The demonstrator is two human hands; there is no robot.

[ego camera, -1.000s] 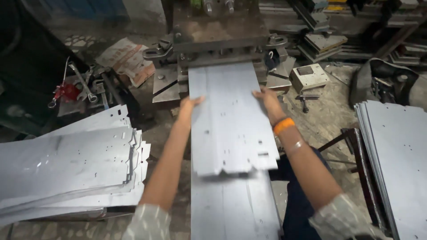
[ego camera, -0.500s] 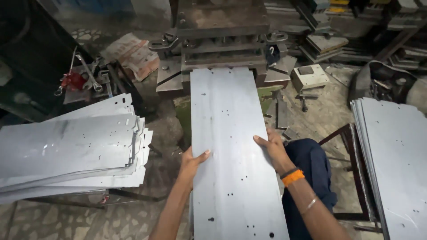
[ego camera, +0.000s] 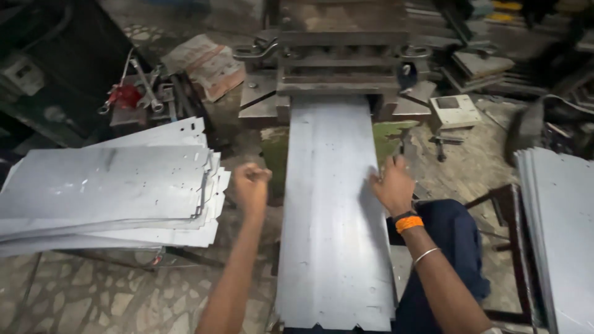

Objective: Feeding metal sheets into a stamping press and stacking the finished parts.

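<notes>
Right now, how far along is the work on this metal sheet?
Done: a stack of punched sheets lies at the left. In hand: one long sheet reaches into the press; the right hand rests on its edge, while the left hand is a closed fist off it. Left: another pile of sheets waits at the right.

Two bare forearms in view, no sleeves visible. Left hand (ego camera: 250, 185) wears nothing, no rings or bands seen. Right hand (ego camera: 393, 185) has an orange band (ego camera: 409, 223) at the wrist with a thin dark strap just above it, and a slim silver bangle (ego camera: 426, 255) further up the forearm. Dark blue trousers (ego camera: 455, 247) on the leg.
</notes>
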